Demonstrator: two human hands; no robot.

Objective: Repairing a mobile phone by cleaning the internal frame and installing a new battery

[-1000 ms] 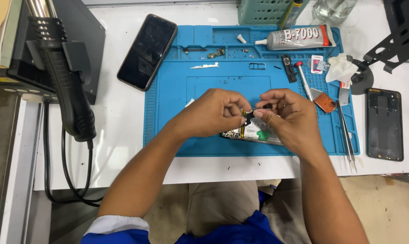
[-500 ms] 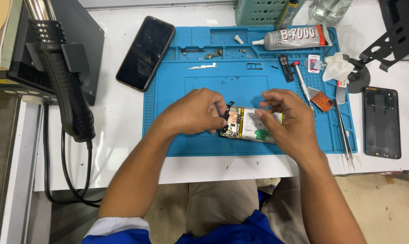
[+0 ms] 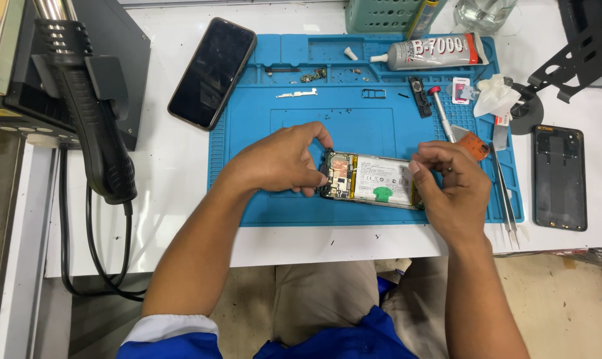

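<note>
Opened phone (image 3: 371, 179) lies flat on the blue mat (image 3: 248, 199), near its front edge, back cover off, board and battery exposed, green tab on the battery.

Left hand (image 3: 278, 163) at the phone's left end, fingers (image 3: 317, 179) curled and pinched on the board end of the frame. Right hand (image 3: 451, 189) at the right end, fingers (image 3: 424, 166) closed around that edge. Both hands grip the phone; it sits between them, resting on the mat.

Around it:
- Second phone (image 3: 213, 73), dark screen up, lies tilted half on the mat's upper left corner, half on the white tabletop (image 3: 168, 186).
- Glue tube (image 3: 431, 52) lies along the mat's top edge, nozzle to the left.
- Screwdriver (image 3: 442, 113) with red cap just above the right hand; orange pry tool (image 3: 472, 143) beside it, touching or nearly so, can't tell.
- Tweezers (image 3: 504, 193) at the mat's right edge.
- Back cover (image 3: 559, 176) off the mat, far right on the tabletop.
- Small loose parts and screws in the mat's top trays, too small to tell.
- Hot-air gun (image 3: 91, 113) hangs in its holder, far left, cable drooping below.
</note>
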